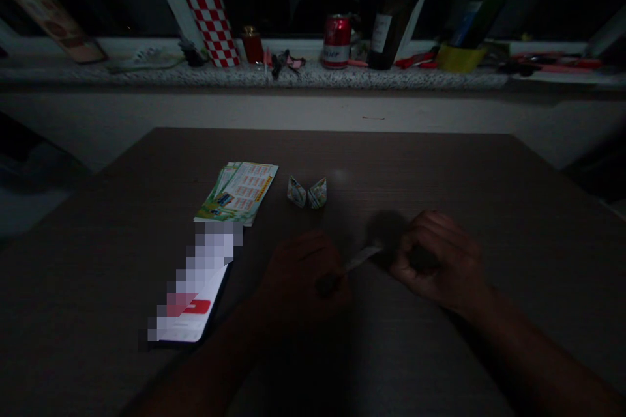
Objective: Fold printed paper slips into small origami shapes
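My left hand (308,273) is closed in front of me, low over the table, pinching one end of a narrow pale strip, perhaps folded paper (360,258). The strip slants up and right from the fingers, its free part pointing toward my right hand (435,260). That hand is curled with thumb and forefinger together; a small gap seems to lie between it and the strip, and whatever it may hold is hidden in shadow. Beyond the hands stand two small folded paper pieces (296,191), (317,193) with a printed pattern, side by side.
A stack of printed calendar cards (239,192) lies left on the brown table (420,163). Nearer me is a lit phone (188,326), partly pixelated. Along the granite windowsill (303,78) stand a checkered bottle (215,26), a red can (337,42) and other items.
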The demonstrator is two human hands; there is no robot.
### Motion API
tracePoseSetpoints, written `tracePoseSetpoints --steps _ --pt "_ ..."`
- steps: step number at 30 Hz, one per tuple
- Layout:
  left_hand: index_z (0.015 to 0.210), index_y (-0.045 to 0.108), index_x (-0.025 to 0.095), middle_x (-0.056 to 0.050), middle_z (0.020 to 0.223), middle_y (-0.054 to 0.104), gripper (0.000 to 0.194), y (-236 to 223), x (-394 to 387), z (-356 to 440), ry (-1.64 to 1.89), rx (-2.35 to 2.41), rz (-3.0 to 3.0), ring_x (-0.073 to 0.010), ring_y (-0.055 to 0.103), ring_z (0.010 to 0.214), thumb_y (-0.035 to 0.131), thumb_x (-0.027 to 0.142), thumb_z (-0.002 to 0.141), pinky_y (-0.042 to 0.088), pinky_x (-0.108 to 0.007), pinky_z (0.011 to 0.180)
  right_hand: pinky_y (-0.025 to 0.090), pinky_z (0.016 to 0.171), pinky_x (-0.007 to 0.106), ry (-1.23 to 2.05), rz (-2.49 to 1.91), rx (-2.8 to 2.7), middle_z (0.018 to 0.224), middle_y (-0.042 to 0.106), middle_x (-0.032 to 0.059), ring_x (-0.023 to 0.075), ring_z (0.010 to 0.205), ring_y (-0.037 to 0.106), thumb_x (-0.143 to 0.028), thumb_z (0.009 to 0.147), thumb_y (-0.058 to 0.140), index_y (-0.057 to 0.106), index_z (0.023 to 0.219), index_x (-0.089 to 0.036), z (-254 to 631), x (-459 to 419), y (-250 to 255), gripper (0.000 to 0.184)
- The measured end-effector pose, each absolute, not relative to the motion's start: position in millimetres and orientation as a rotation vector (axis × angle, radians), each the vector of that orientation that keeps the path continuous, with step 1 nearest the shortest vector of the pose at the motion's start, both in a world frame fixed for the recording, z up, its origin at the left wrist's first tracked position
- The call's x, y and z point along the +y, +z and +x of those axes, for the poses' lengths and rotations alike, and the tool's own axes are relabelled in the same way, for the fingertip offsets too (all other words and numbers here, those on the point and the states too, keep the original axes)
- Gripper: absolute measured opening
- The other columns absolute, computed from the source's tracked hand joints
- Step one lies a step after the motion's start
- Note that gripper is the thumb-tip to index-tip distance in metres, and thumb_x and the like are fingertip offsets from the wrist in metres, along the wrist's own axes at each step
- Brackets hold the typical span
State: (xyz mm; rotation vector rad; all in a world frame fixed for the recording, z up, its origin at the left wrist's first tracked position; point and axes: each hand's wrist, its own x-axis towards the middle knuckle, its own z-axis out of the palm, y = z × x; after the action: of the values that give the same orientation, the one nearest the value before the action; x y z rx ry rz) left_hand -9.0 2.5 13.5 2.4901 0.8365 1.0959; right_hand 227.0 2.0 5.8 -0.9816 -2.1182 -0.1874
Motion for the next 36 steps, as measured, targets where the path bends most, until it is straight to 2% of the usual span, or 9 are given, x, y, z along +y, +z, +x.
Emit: tracePoseSetpoints --steps 3,5,7,9,12,17,23,31,36 --pt "0.066 0.056 0.018 -0.002 0.067 0.061 0.01 16.2 3.5 -10.8 1.095 0.89 2.444 -0.0137 0.056 0.064 0.059 0.012 0.074 0.042 -0.025 0.057 0.043 0.055 0.032 -0.131 -0.976 -2.072 0.061 0.053 0.0002 0.0163 0.056 0.052 -0.01 0.069 0.063 0.051 0.069 -0.021 229.3 2.8 6.7 0.016" --pt "0.068 0.058 0.018 -0.002 0.068 0.062 0.008 16.4 3.3 -10.0 1.042 0.887 2.427 -0.0142 0.057 0.065 0.058 0.013 0.075 0.043 -0.026 0.058 0.046 0.058 0.034 -0.06 -0.948 -2.069 0.067 0.059 0.0031 0.0186 0.061 0.056 -0.011 0.07 0.064 0.056 0.078 -0.019 225.8 0.9 7.6 0.014" --pt "0.07 0.059 0.018 -0.002 0.07 0.063 0.007 15.5 2.7 -8.5 0.992 0.865 2.4 -0.0147 0.058 0.067 0.059 0.014 0.076 0.045 -0.026 0.06 0.05 0.062 0.037 0.021 -0.902 -2.059 0.079 0.065 0.0081 0.022 0.07 0.061 -0.013 0.071 0.068 0.06 0.092 -0.017 219.5 -1.9 7.8 0.023" --pt "0.073 0.061 0.018 -0.002 0.073 0.065 0.005 14.6 2.3 -7.1 0.978 0.875 2.329 -0.0152 0.06 0.07 0.061 0.015 0.077 0.047 -0.027 0.063 0.051 0.064 0.038 0.115 -0.83 -2.054 0.081 0.068 0.0078 0.022 0.073 0.063 -0.012 0.073 0.069 0.062 0.097 -0.017 213.2 -4.4 7.0 0.026" --pt "0.079 0.064 0.017 -0.002 0.078 0.068 0.001 14.6 3.2 -6.4 1.0 0.937 2.145 -0.0149 0.063 0.074 0.064 0.018 0.079 0.049 -0.027 0.067 0.052 0.063 0.036 0.236 -0.791 -1.983 0.074 0.07 0.0041 0.0191 0.068 0.065 -0.007 0.078 0.066 0.065 0.092 -0.019 208.1 -6.6 4.6 0.019" --pt "0.081 0.067 0.017 0.0 0.077 0.069 0.002 14.1 4.4 -4.8 0.955 1.071 1.91 -0.0137 0.064 0.072 0.065 0.018 0.079 0.049 -0.025 0.067 0.053 0.056 0.032 0.335 -0.827 -1.858 0.072 0.071 0.0038 0.0182 0.064 0.066 -0.009 0.08 0.065 0.069 0.091 -0.019 209.1 -8.1 1.4 0.016" --pt "0.084 0.069 0.02 0.001 0.08 0.072 0.005 8.9 0.5 -4.1 1.027 1.121 1.9 -0.0135 0.065 0.072 0.064 0.02 0.082 0.051 -0.024 0.067 0.055 0.06 0.035 0.352 -0.811 -1.858 0.07 0.072 0.0029 0.0181 0.061 0.067 -0.008 0.08 0.067 0.069 0.09 -0.019 208.3 -8.8 -2.1 0.015" --pt "0.08 0.069 0.021 0.001 0.079 0.072 0.007 8.5 -3.2 -3.7 1.105 1.128 1.853 -0.0138 0.066 0.073 0.063 0.018 0.082 0.053 -0.026 0.069 0.055 0.049 0.025 0.516 -0.964 -1.768 0.069 0.074 0.0033 0.0166 0.058 0.069 -0.014 0.08 0.068 0.07 0.081 -0.018 202.9 -12.6 -1.4 0.005" --pt "0.097 0.066 0.019 -0.002 0.086 0.073 0.016 5.4 0.4 0.0 0.956 1.094 1.598 -0.0159 0.068 0.075 0.062 0.026 0.084 0.054 -0.025 0.064 0.054 0.045 0.02 0.635 -1.015 -1.667 0.061 0.073 -0.0002 0.0132 0.049 0.067 -0.015 0.08 0.068 0.069 0.08 -0.018 202.8 -13.8 -3.2 0.004"
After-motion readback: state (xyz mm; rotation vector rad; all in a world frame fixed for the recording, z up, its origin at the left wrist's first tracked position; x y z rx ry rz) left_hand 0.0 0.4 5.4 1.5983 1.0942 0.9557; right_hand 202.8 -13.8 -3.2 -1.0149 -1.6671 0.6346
